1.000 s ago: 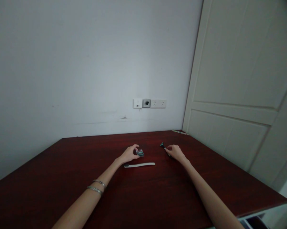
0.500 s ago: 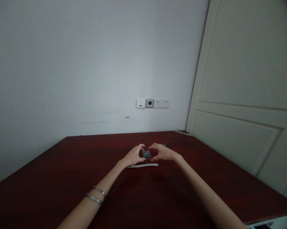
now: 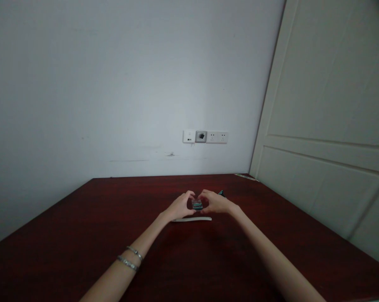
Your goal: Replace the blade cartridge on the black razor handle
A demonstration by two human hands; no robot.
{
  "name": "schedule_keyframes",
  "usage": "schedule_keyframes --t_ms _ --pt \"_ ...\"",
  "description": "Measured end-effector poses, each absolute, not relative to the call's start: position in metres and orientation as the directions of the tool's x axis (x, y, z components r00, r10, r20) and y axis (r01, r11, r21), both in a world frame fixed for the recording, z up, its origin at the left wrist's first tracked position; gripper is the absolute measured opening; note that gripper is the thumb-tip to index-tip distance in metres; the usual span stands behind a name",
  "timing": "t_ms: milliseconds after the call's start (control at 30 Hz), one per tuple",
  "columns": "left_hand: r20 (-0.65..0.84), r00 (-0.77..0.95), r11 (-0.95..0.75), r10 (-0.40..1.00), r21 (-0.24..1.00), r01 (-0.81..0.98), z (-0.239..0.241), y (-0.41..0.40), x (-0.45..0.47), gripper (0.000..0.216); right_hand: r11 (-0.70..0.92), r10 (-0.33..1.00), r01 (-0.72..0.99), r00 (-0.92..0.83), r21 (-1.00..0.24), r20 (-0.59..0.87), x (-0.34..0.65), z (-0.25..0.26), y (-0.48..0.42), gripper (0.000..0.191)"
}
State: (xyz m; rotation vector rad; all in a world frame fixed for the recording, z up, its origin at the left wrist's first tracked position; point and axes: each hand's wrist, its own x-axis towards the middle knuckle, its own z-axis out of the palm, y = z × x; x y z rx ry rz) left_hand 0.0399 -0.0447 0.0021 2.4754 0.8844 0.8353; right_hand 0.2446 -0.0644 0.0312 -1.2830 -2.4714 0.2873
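A small clear plastic box [image 3: 197, 204] with teal contents sits between my two hands near the middle of the red-brown table. My left hand [image 3: 182, 205] curls around its left side, thumb at the near edge and fingers at the far edge. From the right, my right hand [image 3: 215, 202] grips it the same way. What exactly the box contains is too small to make out. Just in front of it lies a thin white strip [image 3: 194, 219], its left end partly behind my left wrist. A dark teal object [image 3: 221, 193] shows behind my right hand, mostly hidden.
The dark red table [image 3: 113, 218] reaches back to a white wall with a row of sockets [image 3: 205, 136]. A pale panelled door [image 3: 321, 126] stands along the right side. A flat narrow strip [image 3: 246, 177] lies at the table's far right corner.
My right hand's fingers have come closer to the box and to my left hand. The view has turned slightly left, and more of the teal object behind my right hand shows.
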Motion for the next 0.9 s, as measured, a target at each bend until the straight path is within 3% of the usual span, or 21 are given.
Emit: schedule_keyframes --t_ms 700,900 --pt "0.395 0.601 -0.707 0.695 0.525 0.473 -0.004 -0.03 0.044 0.066 0.605 0.796 0.742 -0.574 -0.287 0.193 0.258 0.035 -0.048 0.038" --pt "0.294 0.686 -0.735 0.665 0.417 0.535 -0.008 -0.024 0.04 0.031 0.526 0.85 0.8 -0.493 -0.288 0.185 0.305 0.03 -0.029 0.04"
